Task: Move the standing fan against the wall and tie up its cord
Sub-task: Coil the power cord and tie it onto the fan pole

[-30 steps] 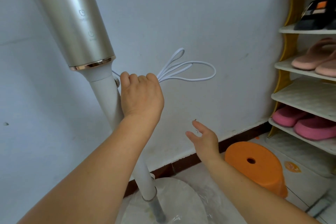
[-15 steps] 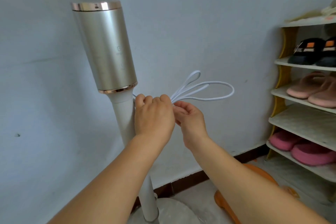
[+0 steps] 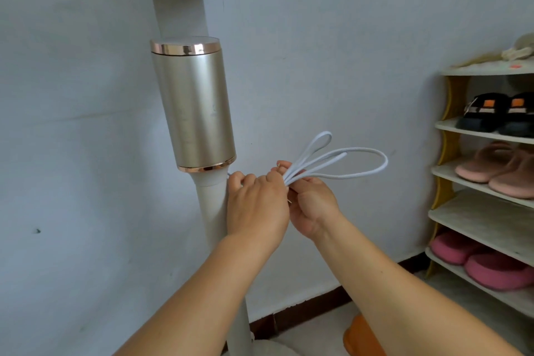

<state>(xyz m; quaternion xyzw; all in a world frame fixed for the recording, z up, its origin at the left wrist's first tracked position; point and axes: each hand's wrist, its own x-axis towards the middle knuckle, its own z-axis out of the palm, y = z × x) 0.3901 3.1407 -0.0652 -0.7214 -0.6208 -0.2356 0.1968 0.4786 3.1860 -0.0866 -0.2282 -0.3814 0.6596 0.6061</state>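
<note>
fan at wall; tying step. left hand clamps looped cord, right hand pinches, probably a twist tie; next wrap it.

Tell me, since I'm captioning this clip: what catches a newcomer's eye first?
The shiny champagne-gold cylinder on the white fan pole, centre-left against the pale wall. Just right of it, the left hand and right hand pinch a looped white cord. Pink slippers sit on the rack far right.

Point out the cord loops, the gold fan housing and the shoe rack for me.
cord loops (image 3: 358, 157), head view, on the largest loop's upper strand.
gold fan housing (image 3: 196, 107), head view, middle of the cylinder.
shoe rack (image 3: 474, 220), head view, bare shelf surface.
</note>
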